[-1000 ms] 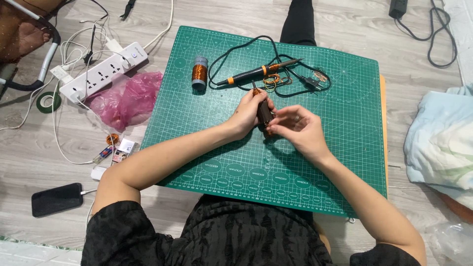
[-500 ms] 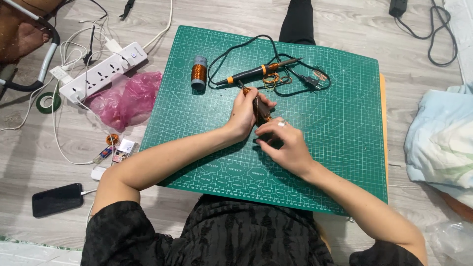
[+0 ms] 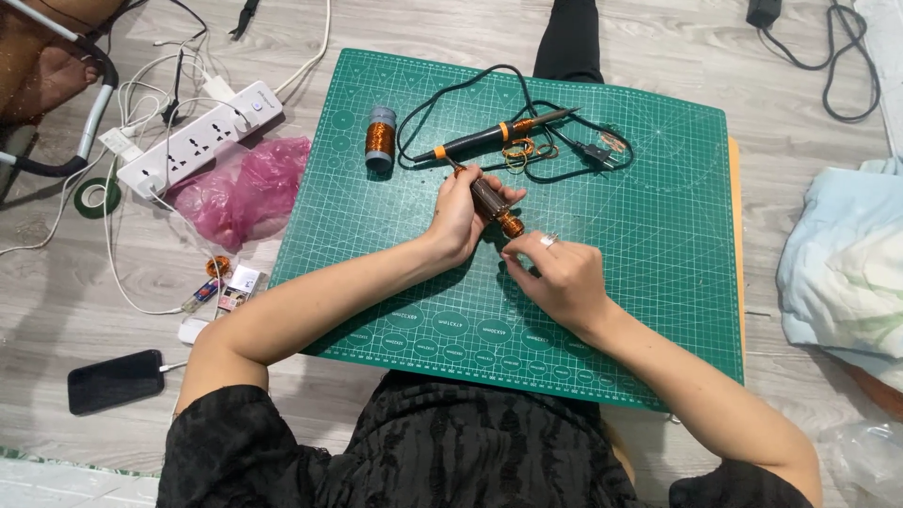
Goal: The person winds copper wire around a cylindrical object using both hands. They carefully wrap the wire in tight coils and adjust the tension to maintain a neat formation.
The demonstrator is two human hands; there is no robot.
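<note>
My left hand [image 3: 461,218] grips a small motor armature [image 3: 493,203], a dark cylinder on a thin shaft with copper winding at its lower end, over a green cutting mat [image 3: 649,273]. My right hand [image 3: 555,277], with a ring on one finger, sits just below and right of the armature, fingertips pinched together near the copper end. Whether a thin wire runs between those fingers is too fine to tell. A spool of copper wire [image 3: 380,138] stands upright at the mat's far left. A soldering iron [image 3: 494,138] with an orange collar lies beyond my hands.
A white power strip [image 3: 198,136] with plugged cords lies left of the mat, beside a pink plastic bag [image 3: 243,188]. A dark phone [image 3: 115,380] lies at the near left on the wooden floor. Light blue cloth [image 3: 842,273] is bunched at the right. Small copper coils [image 3: 523,150] rest by the iron's black cord.
My right hand has pulled down and toward me, away from the armature's side to just below its copper end. My left hand still holds the armature, tilted slightly differently.
</note>
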